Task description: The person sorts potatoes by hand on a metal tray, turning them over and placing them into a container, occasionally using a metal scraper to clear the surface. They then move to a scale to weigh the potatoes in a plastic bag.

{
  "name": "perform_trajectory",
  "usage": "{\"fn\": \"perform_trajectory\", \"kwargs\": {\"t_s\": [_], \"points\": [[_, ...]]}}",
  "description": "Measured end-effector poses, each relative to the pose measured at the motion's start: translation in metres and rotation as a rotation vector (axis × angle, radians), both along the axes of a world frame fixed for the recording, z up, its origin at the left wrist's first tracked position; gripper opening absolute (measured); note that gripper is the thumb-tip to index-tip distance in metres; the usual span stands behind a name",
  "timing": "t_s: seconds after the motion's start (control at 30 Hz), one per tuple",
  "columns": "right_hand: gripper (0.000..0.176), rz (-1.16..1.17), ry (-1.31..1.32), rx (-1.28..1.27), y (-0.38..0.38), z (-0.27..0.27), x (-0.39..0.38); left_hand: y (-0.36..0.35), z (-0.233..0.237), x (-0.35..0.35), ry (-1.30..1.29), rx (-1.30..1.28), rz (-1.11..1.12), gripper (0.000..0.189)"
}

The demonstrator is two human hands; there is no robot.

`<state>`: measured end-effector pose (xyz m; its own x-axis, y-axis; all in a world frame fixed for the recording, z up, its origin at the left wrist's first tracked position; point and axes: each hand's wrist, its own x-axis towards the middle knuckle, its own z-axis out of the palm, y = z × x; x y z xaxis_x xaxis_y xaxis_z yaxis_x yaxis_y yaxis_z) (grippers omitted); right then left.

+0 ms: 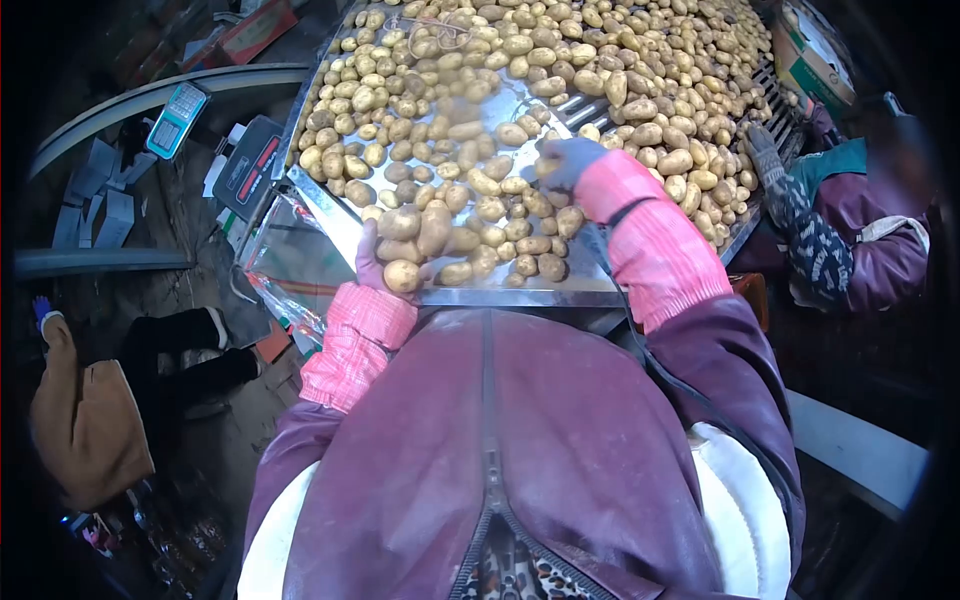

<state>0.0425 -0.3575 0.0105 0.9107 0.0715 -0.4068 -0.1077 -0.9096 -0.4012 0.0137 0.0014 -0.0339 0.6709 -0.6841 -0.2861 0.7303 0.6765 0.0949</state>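
Left hand (368, 264) cupped round potatoes (402, 276) at tray (520, 297) lip; right hand (566, 160) gloved, blurred, grip unclear. Risk: potatoes spilling over lip if cupping slackens.

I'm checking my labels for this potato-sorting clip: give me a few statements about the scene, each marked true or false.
1. The left hand touches potatoes at the metal table's near edge. True.
2. The right hand is bare. False: it wears a grey glove.
3. A co-worker's gloved hand rests among potatoes on the right. True.
4. The weighing scale stands on the table among the potatoes. False: it sits beside the table's left edge.
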Motion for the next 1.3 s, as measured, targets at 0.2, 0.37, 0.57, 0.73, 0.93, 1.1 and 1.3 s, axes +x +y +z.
{"fn": "perform_trajectory", "kwargs": {"t_s": [0.2, 0.37, 0.57, 0.73, 0.93, 1.1, 1.3], "points": [[0.052, -0.55, -0.001, 0.61, -0.02, -0.022, -0.092, 0.024, 0.018, 0.004, 0.108, 0.13, 0.143, 0.07], [0.052, -0.599, -0.245, 0.663, 0.019, -0.068, -0.085, 0.033, 0.008, 0.003, 0.125, 0.074, 0.069, 0.07], [0.051, -0.747, -0.199, 1.021, 0.057, -0.047, -0.054, 0.025, 0.011, -0.005, 0.141, -0.092, -0.144, 0.075], [0.049, -0.909, 0.001, 1.774, 0.084, 0.009, -0.115, -0.001, 0.041, -0.022, 0.006, 0.035, -0.241, 0.075], [0.044, -0.836, -0.203, 1.931, 0.071, 0.03, -0.216, -0.071, 0.051, -0.054, -0.006, 0.108, -0.619, 0.068], [0.037, -1.08, -0.311, 1.768, 0.053, 0.017, -0.326, -0.152, 0.056, -0.109, -0.143, 0.249, -1.015, 0.067], [0.041, -1.416, -0.647, 1.672, 0.062, 0.018, -0.456, -0.244, 0.037, -0.183, -0.184, 0.165, -1.559, 0.066]]}}
